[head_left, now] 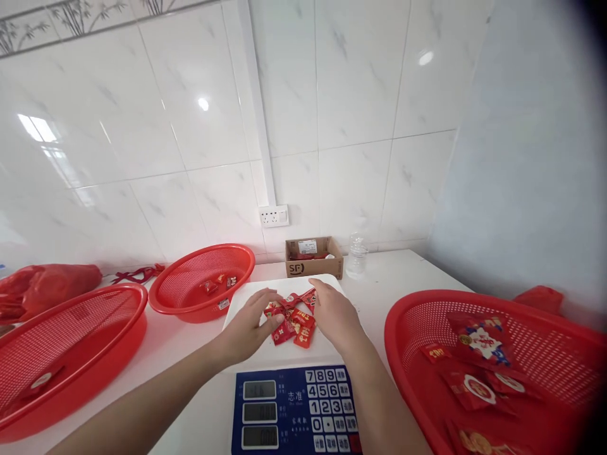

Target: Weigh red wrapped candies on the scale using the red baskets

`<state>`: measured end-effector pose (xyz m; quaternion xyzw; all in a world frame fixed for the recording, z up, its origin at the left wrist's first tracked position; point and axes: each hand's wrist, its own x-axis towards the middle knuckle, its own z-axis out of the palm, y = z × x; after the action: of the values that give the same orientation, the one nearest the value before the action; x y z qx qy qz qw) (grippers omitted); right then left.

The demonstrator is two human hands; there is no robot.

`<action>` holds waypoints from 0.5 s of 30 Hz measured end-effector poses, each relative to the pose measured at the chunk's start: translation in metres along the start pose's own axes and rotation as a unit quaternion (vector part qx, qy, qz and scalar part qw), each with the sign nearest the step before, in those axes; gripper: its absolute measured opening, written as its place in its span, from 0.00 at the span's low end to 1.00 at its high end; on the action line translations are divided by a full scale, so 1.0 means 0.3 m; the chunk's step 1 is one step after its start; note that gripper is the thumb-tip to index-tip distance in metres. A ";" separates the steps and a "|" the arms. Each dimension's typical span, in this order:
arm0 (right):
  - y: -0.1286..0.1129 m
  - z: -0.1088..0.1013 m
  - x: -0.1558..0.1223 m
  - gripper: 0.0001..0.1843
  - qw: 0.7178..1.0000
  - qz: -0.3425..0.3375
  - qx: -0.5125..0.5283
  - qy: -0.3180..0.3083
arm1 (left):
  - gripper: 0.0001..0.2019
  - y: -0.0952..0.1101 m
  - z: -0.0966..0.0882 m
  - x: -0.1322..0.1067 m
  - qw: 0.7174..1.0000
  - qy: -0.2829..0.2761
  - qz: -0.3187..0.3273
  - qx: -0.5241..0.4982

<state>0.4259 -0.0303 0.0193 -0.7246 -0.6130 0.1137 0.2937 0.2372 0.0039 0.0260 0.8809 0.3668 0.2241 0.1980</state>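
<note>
Several small red snack packets [303, 327] with gold and white print lie in a pile on the white platform [327, 354] of a weighing scale. My left hand [250, 325] rests at the pile's left side, thumb over a packet and fingers apart. At the right edge, the fingers of my right hand [334, 314] touch a red packet, curved alongside it; their undersides are hidden. Both hands cup the pile loosely. Below them is the scale's blue keypad panel [296, 411] with three grey displays.
A red basket [396, 341] holding several larger packets stands at right. Two more red baskets, one behind [165, 303] and one nearer [128, 335], stand at left, near a red plastic bag [61, 287]. A cardboard box [315, 268] and a clear bottle [357, 253] are by the wall.
</note>
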 end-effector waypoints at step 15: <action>0.006 0.039 0.003 0.23 0.995 -0.054 0.084 0.020 | 0.29 -0.067 -0.011 -0.016 0.988 -0.118 0.003 0.094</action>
<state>0.4214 -0.0263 0.0089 -0.6650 -0.6340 0.1343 0.3712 0.2213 0.0141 0.0171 0.9170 0.3579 0.0830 0.1555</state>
